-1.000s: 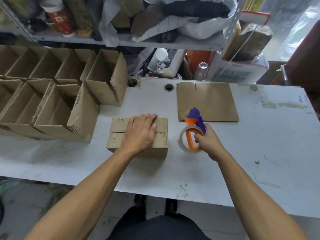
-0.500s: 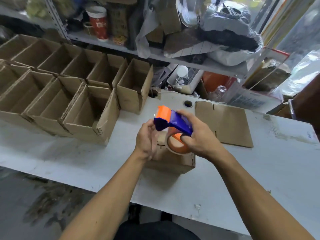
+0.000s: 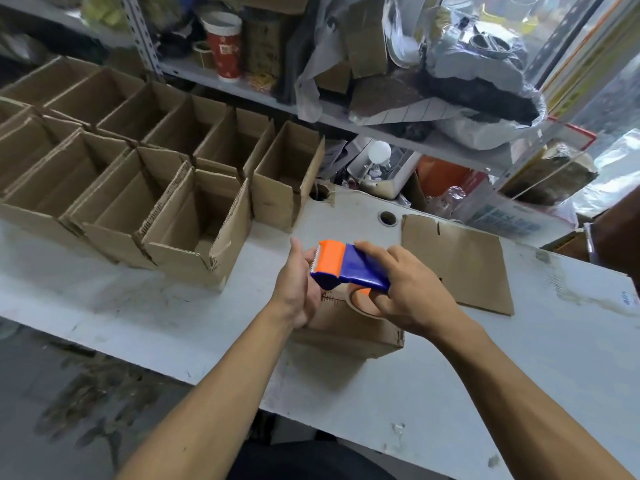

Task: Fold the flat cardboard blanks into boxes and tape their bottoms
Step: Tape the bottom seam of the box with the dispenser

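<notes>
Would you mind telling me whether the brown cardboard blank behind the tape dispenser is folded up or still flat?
Flat. The brown cardboard blank lies spread on the white table, with no walls raised.

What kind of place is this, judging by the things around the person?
Probably a small packing or storeroom workspace: rows of folded cardboard boxes stand on a worn white table, flat blanks wait beside them, and a cluttered metal shelf stands behind.

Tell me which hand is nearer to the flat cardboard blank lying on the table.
Right. The right hand, gripping the tape dispenser, is just left of the flat cardboard blank; the left hand sits farther left, beyond the dispenser.
</notes>
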